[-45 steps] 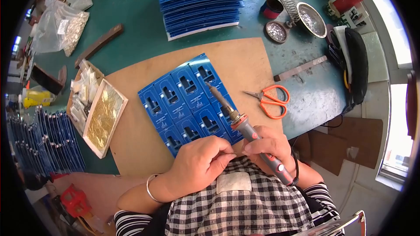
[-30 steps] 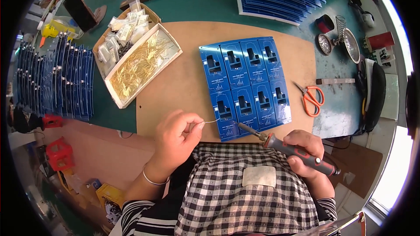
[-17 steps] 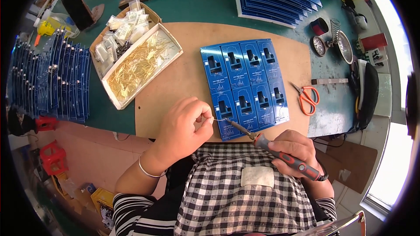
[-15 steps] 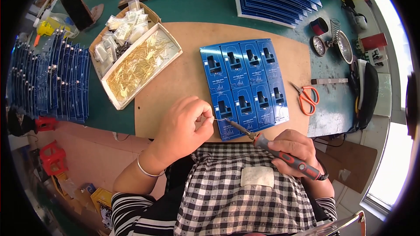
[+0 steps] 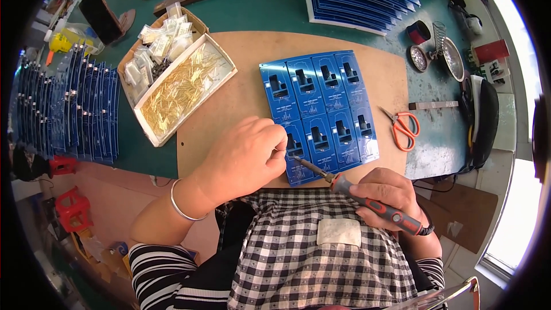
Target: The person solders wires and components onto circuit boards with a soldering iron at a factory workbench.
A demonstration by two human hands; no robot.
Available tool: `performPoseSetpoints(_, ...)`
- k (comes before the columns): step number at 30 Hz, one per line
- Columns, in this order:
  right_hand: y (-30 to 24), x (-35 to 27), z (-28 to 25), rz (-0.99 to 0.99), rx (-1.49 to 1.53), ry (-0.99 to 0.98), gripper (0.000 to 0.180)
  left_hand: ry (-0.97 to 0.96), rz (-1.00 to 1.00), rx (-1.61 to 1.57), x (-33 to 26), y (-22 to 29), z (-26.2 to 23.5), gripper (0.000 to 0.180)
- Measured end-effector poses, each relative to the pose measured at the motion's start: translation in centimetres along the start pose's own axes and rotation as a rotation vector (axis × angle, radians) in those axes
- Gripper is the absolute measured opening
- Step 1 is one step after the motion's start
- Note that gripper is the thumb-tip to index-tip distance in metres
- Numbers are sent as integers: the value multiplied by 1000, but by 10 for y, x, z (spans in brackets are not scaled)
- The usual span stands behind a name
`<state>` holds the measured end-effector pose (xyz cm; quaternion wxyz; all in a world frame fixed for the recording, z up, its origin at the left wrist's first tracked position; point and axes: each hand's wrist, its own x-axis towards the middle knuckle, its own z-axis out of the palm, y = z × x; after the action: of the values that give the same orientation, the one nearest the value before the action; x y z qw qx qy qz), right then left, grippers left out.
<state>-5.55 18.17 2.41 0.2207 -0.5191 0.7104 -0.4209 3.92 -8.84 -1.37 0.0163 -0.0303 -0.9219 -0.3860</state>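
Bending over a brown work mat (image 5: 229, 97), a worker brings both bare hands to one corner of a blue circuit panel. At far left stand rows of upright blue boards (image 5: 74, 106); next comes a pale-rimmed tray (image 5: 227, 74) of thin golden pins (image 5: 178, 92). The left hand (image 5: 244, 152) is curled, knuckles up, at the panel's lower-left edge (from where I stand, I cannot tell whether its hidden fingertips pinch anything). The circuit panel (image 5: 313, 106) lies flat on the mat, slightly askew, glossy, its eight sections in two rows of four, each with a dark cutout. A soldering iron (image 5: 346, 187), grey and red, slants across its near edge, tip at the lower-left section. The right hand (image 5: 387, 192) wraps fingers and thumb around the handle. Orange-handled scissors (image 5: 414, 126) lie just beyond the panel's right side.
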Motion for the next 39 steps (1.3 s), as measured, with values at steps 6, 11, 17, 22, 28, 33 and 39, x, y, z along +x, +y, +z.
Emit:
performPoseSetpoints(6,0,3,-1,-4,3,-7,39,46,68,-37,1,-4,-9,8)
performPoseSetpoints(11,2,1,-3,-29,-4,52,36,163,-42,-106,-8,2,-18,8)
performPoseSetpoints(17,5,-9,-18,-29,6,54,35,307,-177,-213,-21,8,2,8)
performPoseSetpoints(22,5,-16,-22,-25,32,119,33,351,-180,-322,-26,4,14,10)
performPoseSetpoints(28,5,2,-9,-44,24,5,34,361,-161,-275,-31,0,10,10)
performPoseSetpoints(33,8,5,-4,-40,21,-25,36,390,-118,-216,-34,1,10,10)
performPoseSetpoints(39,9,4,-3,-62,3,-1,35,483,-240,-567,-40,0,15,6)
